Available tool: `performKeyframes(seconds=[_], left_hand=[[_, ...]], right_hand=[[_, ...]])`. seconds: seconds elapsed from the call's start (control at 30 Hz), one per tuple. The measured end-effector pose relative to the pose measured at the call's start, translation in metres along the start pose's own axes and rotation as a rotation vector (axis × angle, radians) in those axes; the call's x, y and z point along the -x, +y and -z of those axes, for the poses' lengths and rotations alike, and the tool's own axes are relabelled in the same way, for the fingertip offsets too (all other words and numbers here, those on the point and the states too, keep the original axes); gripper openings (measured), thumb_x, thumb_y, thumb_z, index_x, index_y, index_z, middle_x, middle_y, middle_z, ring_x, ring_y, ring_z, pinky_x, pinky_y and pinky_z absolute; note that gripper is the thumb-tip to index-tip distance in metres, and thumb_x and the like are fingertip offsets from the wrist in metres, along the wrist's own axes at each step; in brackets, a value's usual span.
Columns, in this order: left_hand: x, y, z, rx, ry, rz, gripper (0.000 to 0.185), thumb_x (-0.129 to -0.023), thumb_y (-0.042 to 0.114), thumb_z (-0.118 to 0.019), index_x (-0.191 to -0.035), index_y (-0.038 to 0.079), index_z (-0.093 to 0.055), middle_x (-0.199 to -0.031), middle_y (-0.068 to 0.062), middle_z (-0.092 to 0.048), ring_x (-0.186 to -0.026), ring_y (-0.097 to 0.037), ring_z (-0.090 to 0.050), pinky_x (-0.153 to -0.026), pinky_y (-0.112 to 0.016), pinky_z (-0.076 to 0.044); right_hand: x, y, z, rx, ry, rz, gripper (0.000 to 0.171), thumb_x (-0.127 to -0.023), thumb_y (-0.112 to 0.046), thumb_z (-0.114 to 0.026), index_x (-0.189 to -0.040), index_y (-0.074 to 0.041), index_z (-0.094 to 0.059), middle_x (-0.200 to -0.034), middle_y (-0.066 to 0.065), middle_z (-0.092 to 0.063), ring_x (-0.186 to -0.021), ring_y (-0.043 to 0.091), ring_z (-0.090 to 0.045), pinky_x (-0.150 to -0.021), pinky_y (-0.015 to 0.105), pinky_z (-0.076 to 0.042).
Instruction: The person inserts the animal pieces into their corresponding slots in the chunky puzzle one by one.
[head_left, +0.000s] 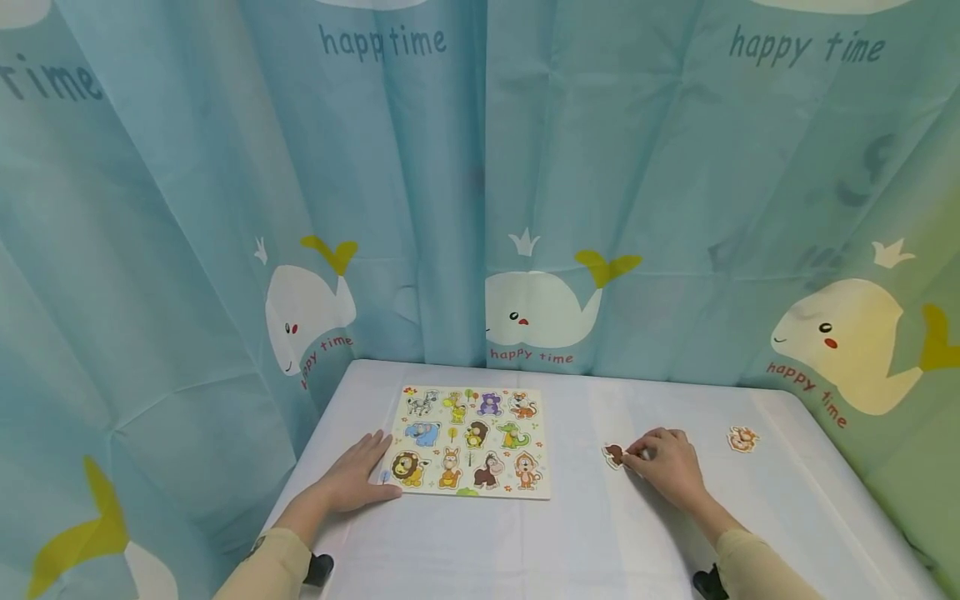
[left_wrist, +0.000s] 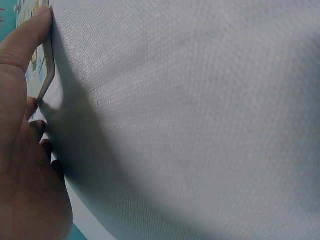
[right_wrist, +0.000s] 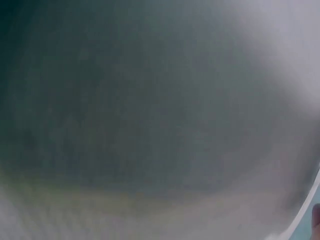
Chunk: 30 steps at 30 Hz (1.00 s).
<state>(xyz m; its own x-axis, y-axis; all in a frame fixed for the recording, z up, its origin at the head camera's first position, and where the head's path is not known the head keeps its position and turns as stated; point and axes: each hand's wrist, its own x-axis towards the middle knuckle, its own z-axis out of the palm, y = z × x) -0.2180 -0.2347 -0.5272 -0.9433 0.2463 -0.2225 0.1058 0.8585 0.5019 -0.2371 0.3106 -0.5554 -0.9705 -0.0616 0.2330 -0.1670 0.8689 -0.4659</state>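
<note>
An animal puzzle board (head_left: pixel 471 440) lies flat on the white table (head_left: pixel 585 533). My left hand (head_left: pixel 358 479) rests flat on the table against the board's near left corner; in the left wrist view the thumb (left_wrist: pixel 27 37) touches the board's edge (left_wrist: pixel 48 65). My right hand (head_left: pixel 666 463) lies to the right of the board, fingers curled over a small brown animal piece (head_left: pixel 613 454) and pinching it against the table. A second loose piece, orange and white (head_left: pixel 742 438), lies farther right. The right wrist view is a dark blur.
Blue whale-print curtains (head_left: pixel 480 208) close in the table at the back and both sides. Two black clamps (head_left: pixel 318 569) sit at the table's near edge by my sleeves. White tabletop stretches between the board and the right hand.
</note>
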Motion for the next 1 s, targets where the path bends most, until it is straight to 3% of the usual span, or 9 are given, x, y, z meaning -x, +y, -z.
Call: performKeyframes(seconds=[0.33, 0.7, 1.0], left_hand=[[-0.0017, -0.002, -0.0018, -0.009, 0.008, -0.006, 0.104, -0.082, 0.054, -0.079, -0.159, 0.003, -0.033, -0.166, -0.021, -0.023, -0.153, -0.045, -0.016, -0.12, -0.066, -0.018], [-0.0023, -0.0028, -0.0022, -0.003, 0.005, -0.01, 0.104, -0.082, 0.055, -0.079, -0.16, 0.003, -0.032, -0.166, -0.021, -0.023, -0.153, -0.044, -0.016, -0.121, -0.065, -0.017], [-0.001, -0.0039, -0.0015, -0.008, 0.0, -0.016, 0.103, -0.084, 0.053, -0.079, -0.16, 0.003, -0.031, -0.166, -0.022, -0.023, -0.153, -0.044, -0.015, -0.121, -0.064, -0.017]], right_hand=[[-0.0042, -0.0016, -0.0011, -0.012, 0.022, 0.017, 0.01, -0.084, -0.024, -0.085, -0.083, -0.015, -0.08, -0.099, 0.009, -0.066, -0.11, 0.041, -0.05, -0.089, 0.06, -0.04], [-0.0092, 0.0007, -0.0016, -0.069, -0.024, 0.036, 0.007, -0.086, -0.022, -0.083, -0.089, -0.016, -0.082, -0.1, 0.006, -0.065, -0.11, 0.037, -0.049, -0.089, 0.056, -0.04], [-0.0084, 0.0029, -0.0022, -0.1, -0.057, 0.002, 0.011, -0.089, -0.024, -0.083, -0.094, -0.014, -0.081, -0.104, 0.006, -0.065, -0.113, 0.037, -0.049, -0.093, 0.059, -0.039]])
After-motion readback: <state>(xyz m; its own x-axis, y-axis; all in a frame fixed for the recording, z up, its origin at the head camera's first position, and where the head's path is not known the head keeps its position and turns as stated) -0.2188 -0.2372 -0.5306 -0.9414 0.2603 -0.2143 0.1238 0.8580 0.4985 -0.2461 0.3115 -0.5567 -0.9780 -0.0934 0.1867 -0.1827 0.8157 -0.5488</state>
